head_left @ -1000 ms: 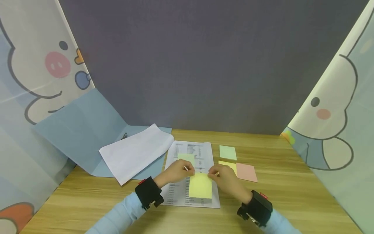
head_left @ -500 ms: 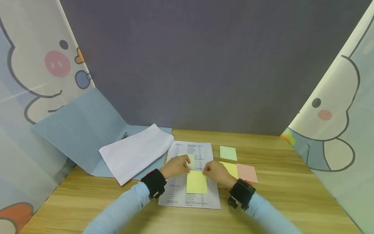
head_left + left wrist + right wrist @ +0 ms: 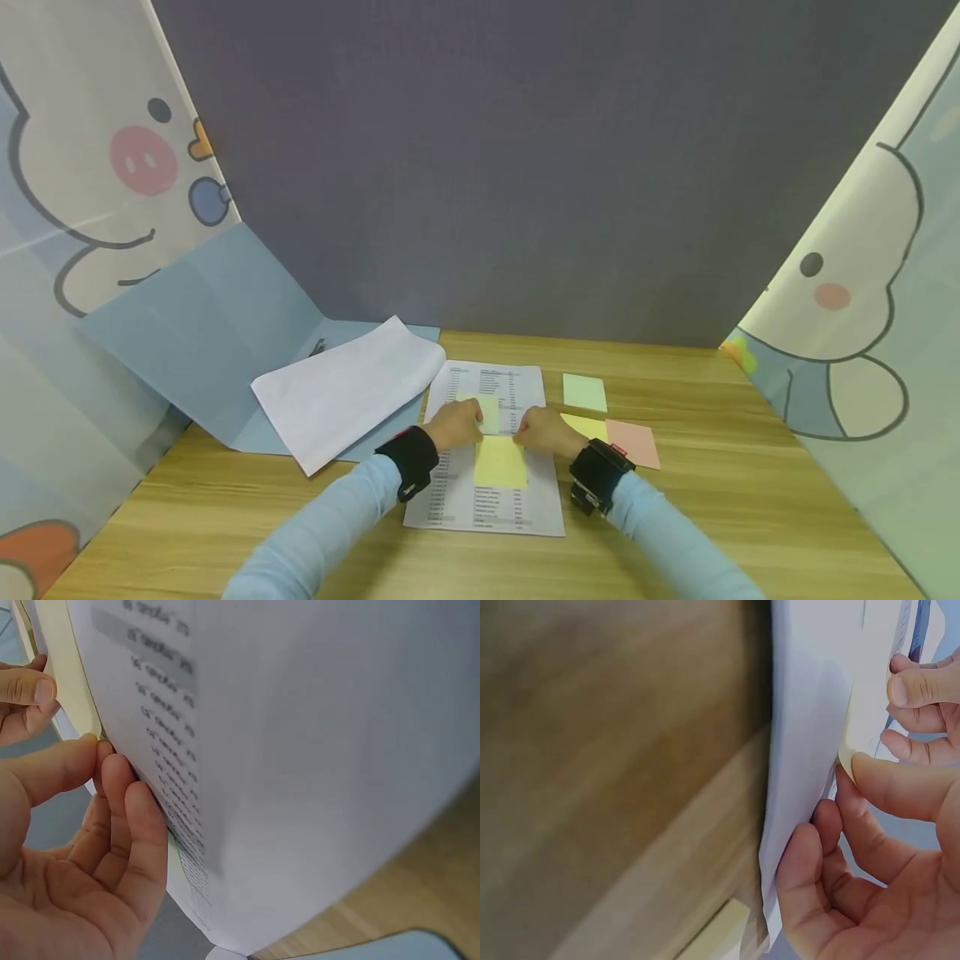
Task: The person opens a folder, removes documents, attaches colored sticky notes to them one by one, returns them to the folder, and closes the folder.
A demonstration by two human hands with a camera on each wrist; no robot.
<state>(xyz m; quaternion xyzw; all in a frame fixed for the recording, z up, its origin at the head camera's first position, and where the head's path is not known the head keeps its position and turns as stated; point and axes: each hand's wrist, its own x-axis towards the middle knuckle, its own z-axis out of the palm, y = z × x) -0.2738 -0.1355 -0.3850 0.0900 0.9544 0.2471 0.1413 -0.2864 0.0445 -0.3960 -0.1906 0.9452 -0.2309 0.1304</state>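
Note:
A yellow sticky note (image 3: 500, 463) lies over the middle of a printed sheet (image 3: 517, 518) in the head view. My left hand (image 3: 454, 424) pinches its upper left corner between thumb and forefinger, as the left wrist view shows on the note's edge (image 3: 71, 682). At the upper right corner my right hand (image 3: 548, 432) pinches the note in the same way, seen on the yellow edge (image 3: 847, 742) in the right wrist view. Fingertips of both hands touch the paper. Just above, a pale green sticky note (image 3: 488, 410) sits on the sheet, partly covered by the left hand.
A green pad (image 3: 584, 392), a yellow pad (image 3: 585, 426) and a pink pad (image 3: 633, 443) lie right of the sheet. An open blue folder (image 3: 217, 333) with a loose white sheet (image 3: 348, 383) stands at left. A dark panel (image 3: 480, 167) closes off the back.
Both hands have carried the yellow note slightly up and to the left on the printed sheet, and it now lies lower, close to the paper. The pads and folder stay put.

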